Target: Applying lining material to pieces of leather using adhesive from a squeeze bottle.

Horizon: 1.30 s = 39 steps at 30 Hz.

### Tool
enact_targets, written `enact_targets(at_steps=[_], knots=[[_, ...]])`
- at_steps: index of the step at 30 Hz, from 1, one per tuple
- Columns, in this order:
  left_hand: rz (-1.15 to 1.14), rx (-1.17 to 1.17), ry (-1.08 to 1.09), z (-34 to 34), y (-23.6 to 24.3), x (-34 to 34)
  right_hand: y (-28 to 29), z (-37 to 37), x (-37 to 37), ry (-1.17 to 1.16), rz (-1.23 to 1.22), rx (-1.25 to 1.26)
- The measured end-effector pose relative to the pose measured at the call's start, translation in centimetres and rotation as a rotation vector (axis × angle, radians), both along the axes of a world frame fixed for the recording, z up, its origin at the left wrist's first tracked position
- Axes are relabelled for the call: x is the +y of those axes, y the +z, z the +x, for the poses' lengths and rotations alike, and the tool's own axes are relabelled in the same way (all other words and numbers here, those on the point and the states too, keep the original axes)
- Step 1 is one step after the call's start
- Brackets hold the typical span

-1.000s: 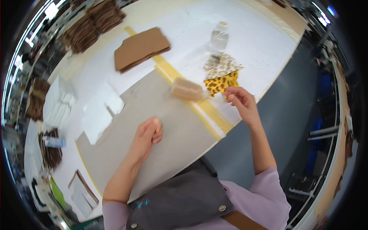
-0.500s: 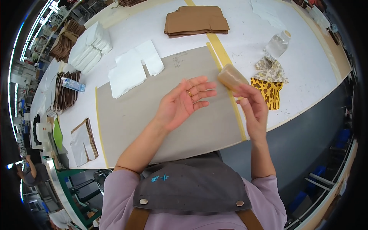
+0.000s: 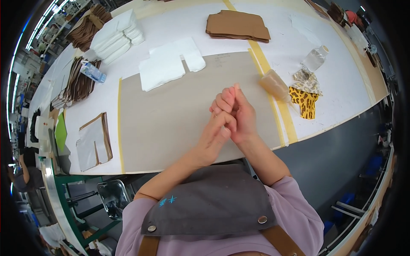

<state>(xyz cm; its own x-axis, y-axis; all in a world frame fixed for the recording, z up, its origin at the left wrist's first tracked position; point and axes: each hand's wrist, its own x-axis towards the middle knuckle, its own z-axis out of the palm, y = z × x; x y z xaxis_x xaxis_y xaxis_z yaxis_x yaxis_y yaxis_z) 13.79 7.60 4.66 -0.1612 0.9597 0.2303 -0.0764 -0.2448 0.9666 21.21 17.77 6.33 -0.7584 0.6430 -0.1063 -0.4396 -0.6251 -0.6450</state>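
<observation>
My left hand [image 3: 218,136] and my right hand [image 3: 241,115] meet over the grey mat [image 3: 149,128], fingers curled and pressed together; whatever may be inside them is hidden. Just right of them a translucent tan bottle [image 3: 273,85] lies on its side, nozzle toward the yellow leopard-print fabric [image 3: 303,106]. A pale leopard-print piece [image 3: 309,84] rests on that fabric, beside a clear bottle [image 3: 314,58]. White cut pieces [image 3: 166,66] lie on the mat's far left part.
Brown stacked pieces [image 3: 237,26] are at the back, white stacks [image 3: 113,38] and dark stacks [image 3: 74,81] with a blue-white carton [image 3: 92,72] at left. Grey-and-brown pieces [image 3: 89,149] lie near left. Beyond are a chair [image 3: 113,198] and a person [image 3: 23,175].
My right hand has moved left, away from the tan bottle and fabrics, to join my left hand. My left hand, spread half a second ago, is now curled. The camera view has shifted.
</observation>
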Motion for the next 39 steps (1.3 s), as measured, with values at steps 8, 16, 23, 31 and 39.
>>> enact_targets(at_steps=[8,16,23,31,39], knots=[[0.324,0.295,0.05,-1.2,-1.1,-4.3,1.8,-1.9,-5.4,-0.011,0.078,-0.157],[0.288,0.294,-0.059,-4.8,-1.6,-5.7,-0.8,-5.0,-3.1,0.374,0.095,0.044],[0.248,0.389,0.145,-10.7,-1.0,-3.8,-2.7,-10.9,13.9,-0.362,1.617,-0.981],[0.057,0.292,0.166,-11.9,-1.6,-3.9,-6.0,-13.3,27.5,-0.426,1.98,-1.331],[0.041,0.266,0.135,-12.0,-2.0,-3.3,-5.1,-12.7,31.0,-0.295,1.567,-1.151]])
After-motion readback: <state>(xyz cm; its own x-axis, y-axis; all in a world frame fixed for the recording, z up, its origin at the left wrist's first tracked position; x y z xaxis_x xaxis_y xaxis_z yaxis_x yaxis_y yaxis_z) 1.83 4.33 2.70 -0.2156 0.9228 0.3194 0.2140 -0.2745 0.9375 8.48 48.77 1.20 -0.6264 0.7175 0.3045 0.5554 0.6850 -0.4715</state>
